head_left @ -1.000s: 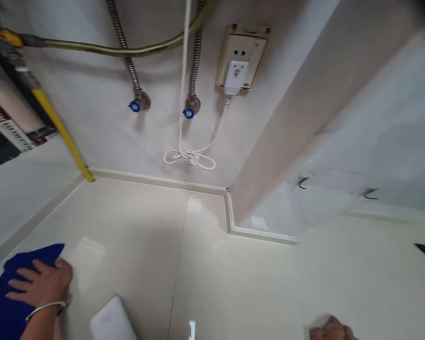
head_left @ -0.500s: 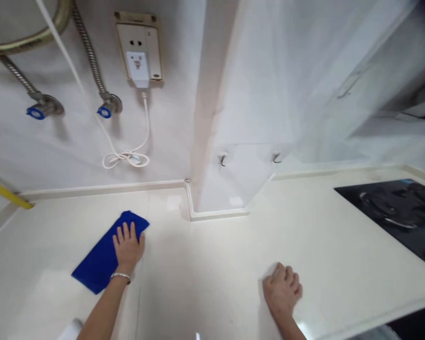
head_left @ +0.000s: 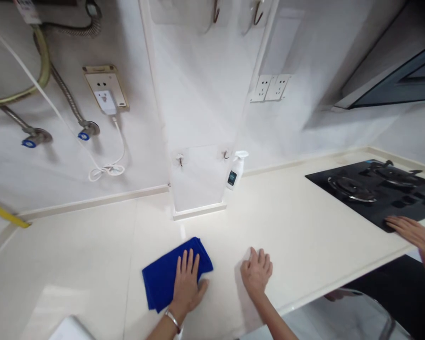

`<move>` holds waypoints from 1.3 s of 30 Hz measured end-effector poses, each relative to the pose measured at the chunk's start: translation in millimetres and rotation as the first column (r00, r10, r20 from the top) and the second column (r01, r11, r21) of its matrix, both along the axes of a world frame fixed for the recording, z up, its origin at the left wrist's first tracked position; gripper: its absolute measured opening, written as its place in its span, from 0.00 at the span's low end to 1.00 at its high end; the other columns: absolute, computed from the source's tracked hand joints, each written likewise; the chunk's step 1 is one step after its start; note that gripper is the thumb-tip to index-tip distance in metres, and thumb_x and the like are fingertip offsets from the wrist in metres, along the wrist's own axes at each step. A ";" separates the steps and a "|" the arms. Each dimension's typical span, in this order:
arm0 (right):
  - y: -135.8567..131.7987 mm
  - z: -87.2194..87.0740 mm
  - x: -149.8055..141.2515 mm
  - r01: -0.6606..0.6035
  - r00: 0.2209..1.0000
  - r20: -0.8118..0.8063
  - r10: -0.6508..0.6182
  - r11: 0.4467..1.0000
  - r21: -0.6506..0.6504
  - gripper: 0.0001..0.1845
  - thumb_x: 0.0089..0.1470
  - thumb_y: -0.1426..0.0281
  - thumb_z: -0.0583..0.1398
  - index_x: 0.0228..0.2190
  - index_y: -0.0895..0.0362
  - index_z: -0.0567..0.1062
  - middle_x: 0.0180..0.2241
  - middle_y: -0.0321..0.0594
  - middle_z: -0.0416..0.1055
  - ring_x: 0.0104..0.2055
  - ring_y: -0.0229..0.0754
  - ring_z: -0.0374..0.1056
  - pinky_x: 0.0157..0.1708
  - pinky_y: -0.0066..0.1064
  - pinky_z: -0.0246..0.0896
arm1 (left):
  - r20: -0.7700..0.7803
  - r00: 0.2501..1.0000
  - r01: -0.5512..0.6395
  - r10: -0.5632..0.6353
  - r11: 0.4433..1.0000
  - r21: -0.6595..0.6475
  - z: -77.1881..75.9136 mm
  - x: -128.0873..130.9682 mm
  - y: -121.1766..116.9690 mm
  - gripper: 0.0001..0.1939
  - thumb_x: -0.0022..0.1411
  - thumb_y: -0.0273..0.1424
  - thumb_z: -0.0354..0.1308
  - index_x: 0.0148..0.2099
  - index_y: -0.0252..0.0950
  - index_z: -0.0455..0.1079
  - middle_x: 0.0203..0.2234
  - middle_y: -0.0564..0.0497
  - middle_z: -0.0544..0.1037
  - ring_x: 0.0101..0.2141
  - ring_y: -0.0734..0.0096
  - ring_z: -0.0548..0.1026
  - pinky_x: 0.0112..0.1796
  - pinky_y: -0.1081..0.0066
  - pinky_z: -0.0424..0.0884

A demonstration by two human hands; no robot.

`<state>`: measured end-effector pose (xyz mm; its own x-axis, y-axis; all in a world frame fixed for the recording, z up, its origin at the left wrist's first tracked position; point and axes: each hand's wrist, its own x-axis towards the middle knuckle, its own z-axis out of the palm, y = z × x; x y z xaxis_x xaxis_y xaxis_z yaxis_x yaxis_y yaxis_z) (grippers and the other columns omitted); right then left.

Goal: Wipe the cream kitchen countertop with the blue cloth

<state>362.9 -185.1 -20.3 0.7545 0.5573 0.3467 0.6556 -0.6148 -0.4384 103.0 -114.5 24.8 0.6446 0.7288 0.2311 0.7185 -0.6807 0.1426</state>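
Note:
A folded blue cloth lies on the pale countertop. Flat on its right part rests my left hand, palm down with the fingers stretched out, a silver bangle at the wrist. To the right, my right hand leans on the bare countertop with its fingers curled in and nothing visible in them. A white spray bottle stands behind it, beside the wall pillar.
Another person's hand touches the front edge of the black gas cooktop at right. A white object sits at the lower left. A yellow pipe meets the counter's left corner. A plugged-in white cord hangs on the wall.
My left hand has slid the blue cloth rightward across the counter, closer to my right hand. My view has turned to the right; the spray bottle and the other person's arm now show.

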 end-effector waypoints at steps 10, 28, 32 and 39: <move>-30.3 30.6 16.3 -0.443 0.818 -0.248 0.519 0.844 0.304 0.26 0.63 0.63 0.46 0.59 0.55 0.65 0.58 0.47 0.71 0.59 0.42 0.68 0.58 0.42 0.69 | 0.182 0.863 0.503 -0.471 0.774 -0.383 34.8 91.3 -65.2 0.53 0.59 0.56 0.55 0.74 0.41 0.32 0.73 0.41 0.37 0.71 0.41 0.38 0.68 0.36 0.45; -53.8 35.4 31.0 -0.843 0.417 0.183 0.890 0.454 -0.287 0.34 0.63 0.70 0.49 0.67 0.44 0.48 0.69 0.34 0.55 0.71 0.43 0.50 0.65 0.46 0.63 | 0.119 0.993 -0.004 0.000 0.999 0.033 15.1 -0.5 -76.9 0.32 0.69 0.29 0.47 0.72 0.45 0.47 0.69 0.46 0.58 0.69 0.61 0.54 0.61 0.56 0.70; -55.7 45.5 41.9 -0.846 0.429 0.153 0.890 0.455 -0.279 0.35 0.63 0.68 0.50 0.67 0.45 0.46 0.69 0.35 0.54 0.70 0.43 0.53 0.66 0.48 0.61 | 0.262 0.912 -0.341 0.316 0.938 0.057 3.3 -50.8 -99.9 0.33 0.68 0.27 0.47 0.72 0.47 0.47 0.68 0.46 0.62 0.68 0.59 0.57 0.60 0.52 0.72; -17.3 70.5 -1.7 -0.963 -0.030 -0.021 0.999 -0.035 -0.266 0.40 0.58 0.72 0.52 0.68 0.45 0.43 0.71 0.33 0.45 0.74 0.45 0.43 0.72 0.49 0.47 | 0.226 0.850 -0.510 0.476 0.850 0.130 -12.9 -75.3 -135.3 0.35 0.66 0.29 0.49 0.72 0.50 0.46 0.65 0.48 0.67 0.65 0.58 0.65 0.57 0.50 0.74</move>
